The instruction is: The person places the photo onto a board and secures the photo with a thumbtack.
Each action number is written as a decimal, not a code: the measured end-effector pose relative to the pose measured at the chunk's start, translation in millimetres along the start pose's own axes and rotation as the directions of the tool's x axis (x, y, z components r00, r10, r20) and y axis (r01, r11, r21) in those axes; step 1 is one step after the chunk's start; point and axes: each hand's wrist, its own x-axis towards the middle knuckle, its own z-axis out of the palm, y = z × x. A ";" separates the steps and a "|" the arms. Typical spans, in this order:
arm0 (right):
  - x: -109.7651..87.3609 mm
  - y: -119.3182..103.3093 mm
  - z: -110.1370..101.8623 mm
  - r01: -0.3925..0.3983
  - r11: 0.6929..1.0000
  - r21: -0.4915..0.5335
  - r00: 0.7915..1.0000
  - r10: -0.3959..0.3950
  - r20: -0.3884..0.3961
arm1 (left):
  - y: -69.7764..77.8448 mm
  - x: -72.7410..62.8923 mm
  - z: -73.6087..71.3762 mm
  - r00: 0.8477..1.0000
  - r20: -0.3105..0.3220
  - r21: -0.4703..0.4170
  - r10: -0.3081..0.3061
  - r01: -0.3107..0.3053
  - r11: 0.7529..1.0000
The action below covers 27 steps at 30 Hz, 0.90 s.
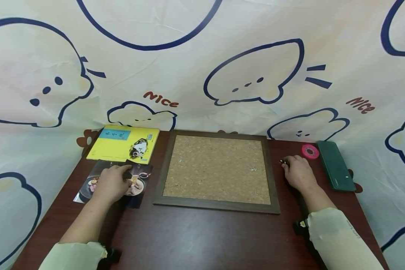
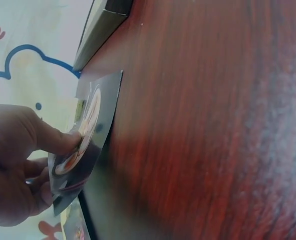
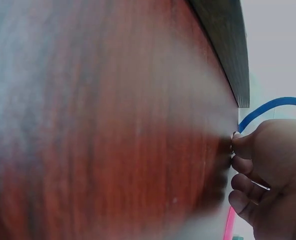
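Note:
My left hand point(image 1: 112, 184) pinches a glossy photo point(image 1: 137, 190) of food in a bowl, thumb on its printed face. In the left wrist view this photo point(image 2: 101, 117) is raised at a slant, with a slight bend. Another food photo point(image 1: 85, 189) lies on the table, partly covered by that hand. On the right, beyond the board's side edge, my right hand point(image 1: 301, 173) holds a tiny dark, shiny thing point(image 1: 282, 161) between thumb and forefinger; I cannot tell its kind. Its other fingers point(image 3: 244, 186) are curled. Between the hands lies a cork board point(image 1: 217, 170) in a brown frame.
A yellow book point(image 1: 116, 150) lies at the back left, behind the photos. At the right are a round pink thing point(image 1: 310, 151) with a dark centre and a long dark green case point(image 1: 336, 165). A patterned cloth point(image 1: 195, 82) rises behind the brown table point(image 1: 189, 240).

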 end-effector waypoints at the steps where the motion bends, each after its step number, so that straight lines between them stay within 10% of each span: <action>1: 0.2 -0.3 -0.5 -0.002 1.000 0.003 1.000 0.002 0.003 | -0.7 0.2 -0.3 1.000 0.003 -0.008 0.003 -0.003 1.000; 27: -6.6 -3.4 -12.3 0.006 0.999 0.050 1.000 -0.005 -0.025 | -2.1 -8.1 -21.9 0.997 0.062 -0.279 -0.047 0.062 0.958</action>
